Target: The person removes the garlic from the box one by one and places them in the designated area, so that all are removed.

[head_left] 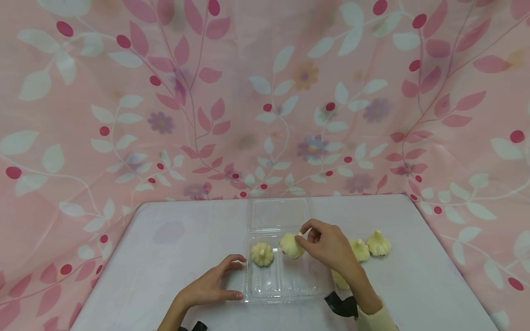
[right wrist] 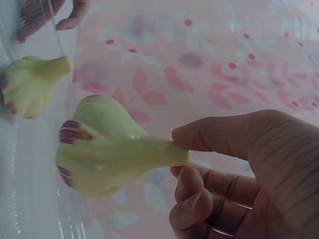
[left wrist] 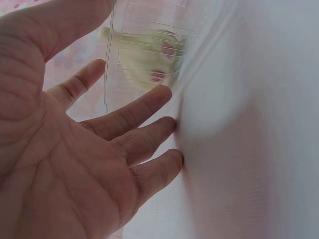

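A garlic bulb, pale yellow-green with purple marks, is pinched by its stem between the thumb and fingers of my right hand. In the head view this bulb hangs over the clear plastic container. Another garlic bulb sits in the container's back left part. Beside the container's left wall, my left hand has its fingers spread and loosely bent. In the left wrist view that hand holds nothing, and a garlic bulb shows through the plastic wall.
The container's clear lid lies open toward the back of the white table. More garlic bulbs lie on the table at the right, partly hidden behind my right hand. A pink floral cloth hangs behind the table.
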Motion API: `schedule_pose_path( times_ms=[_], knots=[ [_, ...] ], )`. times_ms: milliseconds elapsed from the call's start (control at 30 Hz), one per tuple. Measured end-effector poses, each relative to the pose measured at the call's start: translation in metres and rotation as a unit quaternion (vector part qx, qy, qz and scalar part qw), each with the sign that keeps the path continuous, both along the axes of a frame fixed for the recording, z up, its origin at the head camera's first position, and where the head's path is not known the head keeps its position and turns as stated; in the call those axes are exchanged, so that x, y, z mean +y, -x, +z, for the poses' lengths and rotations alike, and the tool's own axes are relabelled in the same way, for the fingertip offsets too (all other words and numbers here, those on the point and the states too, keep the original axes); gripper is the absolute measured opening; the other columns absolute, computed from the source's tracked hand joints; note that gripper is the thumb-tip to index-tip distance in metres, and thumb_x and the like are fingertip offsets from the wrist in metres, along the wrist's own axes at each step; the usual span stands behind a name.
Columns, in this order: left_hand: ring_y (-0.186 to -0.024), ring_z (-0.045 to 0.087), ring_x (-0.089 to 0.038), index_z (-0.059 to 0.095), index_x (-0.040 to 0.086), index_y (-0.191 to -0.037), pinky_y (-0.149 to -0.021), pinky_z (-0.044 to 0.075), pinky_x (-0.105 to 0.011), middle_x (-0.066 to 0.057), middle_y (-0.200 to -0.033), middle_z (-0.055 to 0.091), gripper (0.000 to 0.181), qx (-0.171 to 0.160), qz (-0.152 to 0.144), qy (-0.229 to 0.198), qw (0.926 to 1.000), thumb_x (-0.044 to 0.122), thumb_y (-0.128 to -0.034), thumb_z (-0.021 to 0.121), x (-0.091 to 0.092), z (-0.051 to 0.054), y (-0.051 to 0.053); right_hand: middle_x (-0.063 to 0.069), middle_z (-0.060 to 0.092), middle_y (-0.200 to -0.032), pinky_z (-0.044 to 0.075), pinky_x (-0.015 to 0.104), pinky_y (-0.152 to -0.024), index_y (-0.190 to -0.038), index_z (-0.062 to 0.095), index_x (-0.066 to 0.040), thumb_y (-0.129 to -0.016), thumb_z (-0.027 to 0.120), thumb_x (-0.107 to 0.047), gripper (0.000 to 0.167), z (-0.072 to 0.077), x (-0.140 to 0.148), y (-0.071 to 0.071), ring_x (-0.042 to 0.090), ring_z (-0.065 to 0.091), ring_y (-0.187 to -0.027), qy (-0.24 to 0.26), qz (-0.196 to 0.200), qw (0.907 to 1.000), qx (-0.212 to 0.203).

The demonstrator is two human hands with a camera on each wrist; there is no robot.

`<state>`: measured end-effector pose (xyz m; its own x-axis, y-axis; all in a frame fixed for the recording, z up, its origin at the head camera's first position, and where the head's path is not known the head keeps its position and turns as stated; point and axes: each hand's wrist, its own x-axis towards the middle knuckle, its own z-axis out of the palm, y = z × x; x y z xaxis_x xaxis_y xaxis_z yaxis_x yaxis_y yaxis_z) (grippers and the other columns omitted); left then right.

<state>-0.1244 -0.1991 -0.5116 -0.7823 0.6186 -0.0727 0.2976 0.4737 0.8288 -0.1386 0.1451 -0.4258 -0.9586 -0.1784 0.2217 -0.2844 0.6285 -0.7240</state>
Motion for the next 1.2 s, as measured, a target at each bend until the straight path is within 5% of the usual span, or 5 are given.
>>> schedule_pose_path(
  times_ms=[433, 1200],
  knots=[
    [-0.129, 0.049, -0.025, 0.036, 0.029, -0.142, -0.106, 0.034, -0.050, 0.002, -0.135, 0.057, 0.079, -0.002, 0.005, 0.000, 1.0000, 0.043, -0.0787, 0.082, 0.000, -0.001, 0.000, -0.007, 0.056, -0.065, 0.042, 0.026, -0.047, -0.092, 0.066, -0.020, -0.086, 0.078, -0.029, 0.016, 0.010, 0.014, -0.004, 0.011, 0.052, -0.057, 0.057, 0.010, 0.9983, -0.008],
    [-0.130, 0.048, -0.025, 0.034, 0.025, -0.144, -0.106, 0.034, -0.050, 0.000, -0.134, 0.057, 0.081, -0.002, 0.002, 0.008, 1.0000, 0.039, -0.0800, 0.082, -0.001, -0.006, 0.002, -0.007, 0.058, -0.065, 0.044, 0.027, -0.049, -0.093, 0.066, -0.024, -0.086, 0.079, -0.027, 0.015, 0.019, 0.046, -0.012, 0.013, 0.056, -0.059, 0.072, -0.009, 0.9971, 0.024]
  ],
)
